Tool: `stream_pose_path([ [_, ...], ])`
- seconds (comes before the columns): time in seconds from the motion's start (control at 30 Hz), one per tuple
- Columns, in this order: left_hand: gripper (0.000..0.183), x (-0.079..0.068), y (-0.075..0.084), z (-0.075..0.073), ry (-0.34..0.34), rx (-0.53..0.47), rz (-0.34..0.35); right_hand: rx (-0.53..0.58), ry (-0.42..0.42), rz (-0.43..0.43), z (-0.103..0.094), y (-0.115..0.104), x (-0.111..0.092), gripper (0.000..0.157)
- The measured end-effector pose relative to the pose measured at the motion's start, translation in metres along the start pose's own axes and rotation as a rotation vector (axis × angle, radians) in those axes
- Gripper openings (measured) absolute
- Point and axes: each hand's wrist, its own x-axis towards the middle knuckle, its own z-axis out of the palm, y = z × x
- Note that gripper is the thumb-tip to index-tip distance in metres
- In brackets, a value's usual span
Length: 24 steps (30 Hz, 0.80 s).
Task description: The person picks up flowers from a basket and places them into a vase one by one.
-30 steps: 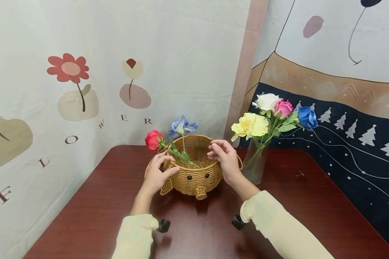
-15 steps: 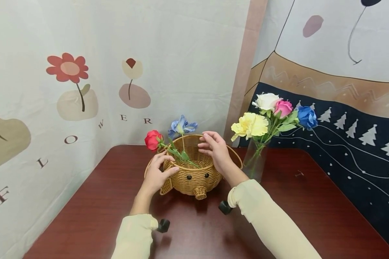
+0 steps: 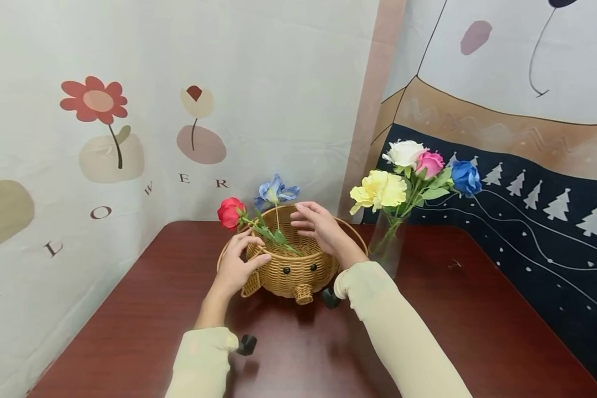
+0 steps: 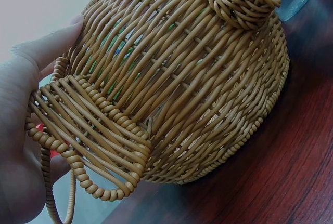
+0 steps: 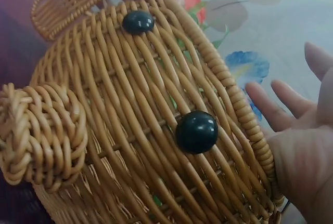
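Observation:
A tan wicker basket (image 3: 288, 276) with black button eyes, a trunk and a side ear (image 4: 93, 135) stands on the table. My left hand (image 3: 235, 262) holds its left rim, thumb to the front and fingers over the edge. A red rose (image 3: 230, 213) leans out to the left, its leafy stem running into the basket. Behind it rises a blue iris-like flower (image 3: 276, 192) on a thin stem. My right hand (image 3: 320, 226) hovers over the right side of the opening, fingers fairly straight and holding nothing; the right wrist view shows its palm (image 5: 307, 156) right at the rim.
A clear vase (image 3: 388, 246) stands to the right of the basket, holding yellow (image 3: 380, 190), white (image 3: 404, 153), pink (image 3: 430, 163) and blue (image 3: 465, 178) flowers. Printed cloth hangs behind the reddish-brown table (image 3: 144, 309).
My right hand has moved left from the basket's right rim to over its opening. The left hand keeps its hold. The head view has shifted slightly.

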Motion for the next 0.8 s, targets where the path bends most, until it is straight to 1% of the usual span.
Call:
stream_pose_path([
  [0.07, 0.027, 0.001, -0.003, -0.001, -0.002, 0.014, 0.004, -0.022, -0.044, 0.041, 0.001, 0.000, 0.003, 0.042],
  [0.17, 0.029, 0.003, -0.017, 0.001, -0.003, 0.043, 0.008, -0.042, -0.101, 0.105, 0.000, 0.000, 0.006, 0.043],
  [0.27, 0.030, 0.005, -0.030, 0.004, -0.003, 0.061, 0.004, -0.051, -0.160, 0.160, -0.001, 0.000, 0.007, 0.050],
  [0.37, 0.030, 0.005, -0.032, 0.005, 0.008, 0.049, -0.005, -0.079, -0.203, 0.210, 0.000, -0.001, 0.008, 0.057],
  [0.4, 0.030, 0.005, -0.031, 0.005, 0.008, 0.042, 0.000, -0.094, -0.216, 0.223, 0.000, -0.001, 0.008, 0.059],
  [0.43, 0.029, 0.004, -0.028, 0.004, 0.007, 0.032, -0.001, -0.108, -0.224, 0.235, 0.001, -0.001, 0.008, 0.059],
  [0.63, 0.027, 0.000, 0.003, 0.000, 0.000, 0.009, 0.011, -0.174, -0.280, 0.303, 0.001, 0.000, 0.009, 0.056],
  [0.8, 0.027, 0.000, 0.005, 0.000, 0.002, 0.014, 0.016, -0.220, -0.323, 0.337, 0.001, 0.000, 0.010, 0.060],
])
